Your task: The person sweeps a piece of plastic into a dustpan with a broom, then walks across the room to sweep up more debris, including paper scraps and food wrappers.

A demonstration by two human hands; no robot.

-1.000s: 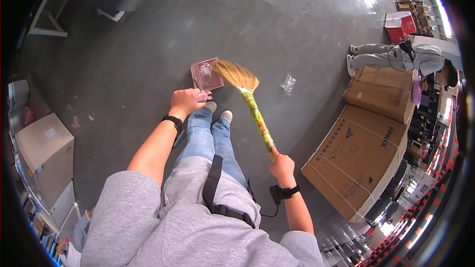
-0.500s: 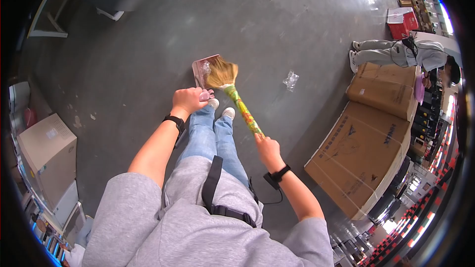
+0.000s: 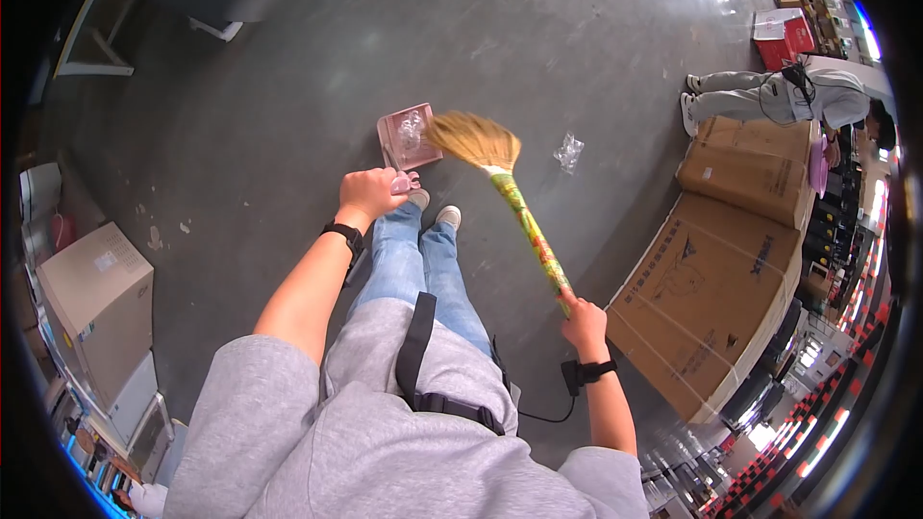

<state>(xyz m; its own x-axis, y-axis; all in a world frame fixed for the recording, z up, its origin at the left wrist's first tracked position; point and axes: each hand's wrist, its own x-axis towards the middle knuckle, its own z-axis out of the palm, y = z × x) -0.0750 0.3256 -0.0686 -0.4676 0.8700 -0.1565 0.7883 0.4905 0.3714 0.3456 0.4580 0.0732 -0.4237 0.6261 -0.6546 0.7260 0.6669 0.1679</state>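
Left hand [image 3: 370, 194]: fingers fully closed round the pink handle of one dustpan [image 3: 409, 135]; the pan sits on the grey floor [image 3: 288, 115] just ahead of the person's two shoes [image 3: 433, 213], its open edge turned toward the broom head.

Right hand [image 3: 584, 322]: closed round the bottom end of one broom [image 3: 527, 226]; the patterned shaft slants up and left from the hand; the straw bristles [image 3: 476, 139] are just beside the right edge of the pan, and contact with that edge cannot be told.

Contents of pan: one piece of crumpled clear plastic [image 3: 413, 123]; on the floor, one loose wrapper [image 3: 568, 151] lies to the right of the bristles, apart from them.

Boundaries: on the right, two flat cartons [image 3: 707, 298], the nearer one close to the right hand, the farther one [image 3: 745, 168] beyond it; one other person [image 3: 788, 96] bends over past the farther carton; one red crate [image 3: 786, 34] behind that person; on the left, one carton [image 3: 96, 298] well apart from the left hand; one white frame [image 3: 91, 43] at far upper left.

Room for movement: a broad run of floor extends ahead of the pan and to its left; the right side is narrower, bounded by the carton edges.
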